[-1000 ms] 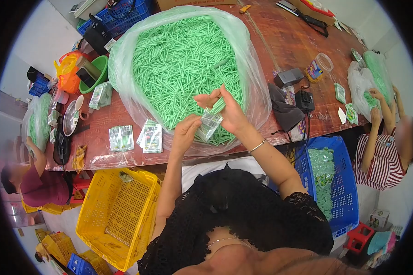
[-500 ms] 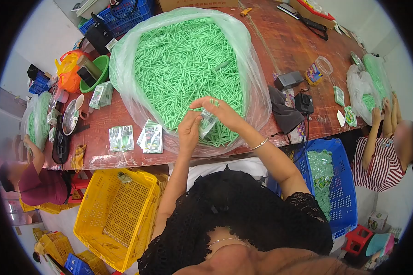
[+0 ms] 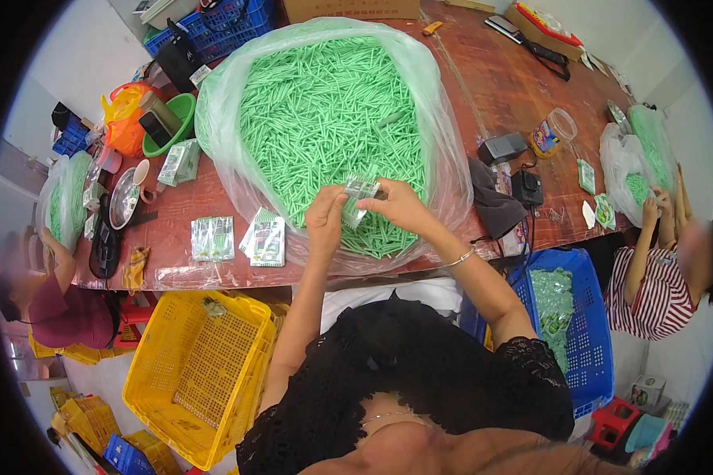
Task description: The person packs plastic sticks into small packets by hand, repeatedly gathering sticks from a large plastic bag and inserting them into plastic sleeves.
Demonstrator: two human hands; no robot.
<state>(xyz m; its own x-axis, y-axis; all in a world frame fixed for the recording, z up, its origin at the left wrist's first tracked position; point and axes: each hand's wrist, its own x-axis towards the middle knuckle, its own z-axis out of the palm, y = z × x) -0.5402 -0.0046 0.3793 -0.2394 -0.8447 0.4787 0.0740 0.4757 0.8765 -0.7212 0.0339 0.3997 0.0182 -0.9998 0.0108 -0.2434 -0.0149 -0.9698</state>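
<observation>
Pinches a small packet [image 3: 362,188] between both hands, just above the near part of a heap of thin green sticks [image 3: 325,111]. Looks flat and shiny, of clear film with pale and green print, lightly creased and partly covered by the grip; cannot make out its contents. Grips its left edge with the left hand [image 3: 326,212], nearly closed, curled tight with the thumb pressed in. Holds the opposite side with the right hand [image 3: 400,206], half closed, thumb across the front. Below, sticks lying loose at all angles in a wide translucent bag [image 3: 449,158], with its rim spread over the red-brown table [image 3: 436,71]. To the left on the tabletop, flat printed packets [image 3: 212,238] in two groups. Beyond these, a green bowl [image 3: 185,119] with a dark device [image 3: 154,127] and a brown container [image 3: 158,103] in it. Under the table edge at right, a blue crate [image 3: 590,336] with a pile of green-and-clear packets [image 3: 554,309] in it; at left, a yellow crate [image 3: 139,380] with a crumpled scrap [image 3: 214,307] in its far end.
</observation>
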